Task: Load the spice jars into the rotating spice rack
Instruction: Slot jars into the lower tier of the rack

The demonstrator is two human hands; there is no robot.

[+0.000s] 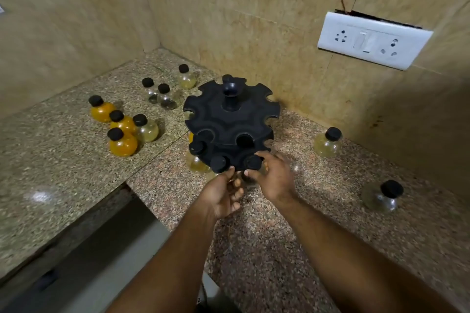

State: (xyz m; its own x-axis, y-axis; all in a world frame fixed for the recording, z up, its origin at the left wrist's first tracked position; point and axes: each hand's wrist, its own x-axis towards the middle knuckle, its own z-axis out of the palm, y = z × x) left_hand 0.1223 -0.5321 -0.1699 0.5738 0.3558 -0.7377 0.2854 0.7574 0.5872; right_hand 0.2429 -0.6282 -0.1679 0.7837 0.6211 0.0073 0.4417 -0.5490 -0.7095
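Left hand (223,198): near, fingers curled, one tip at the spice rack's near rim; I cannot tell whether it holds anything.
Right hand (276,178): fingers wrapped round a black-capped clear jar (252,163) at the lower tier's near slot.
Spice rack (230,119): black, two tiers, mid-table (254,236).
Orange jars (122,140): grouped at left, apart from the rack.
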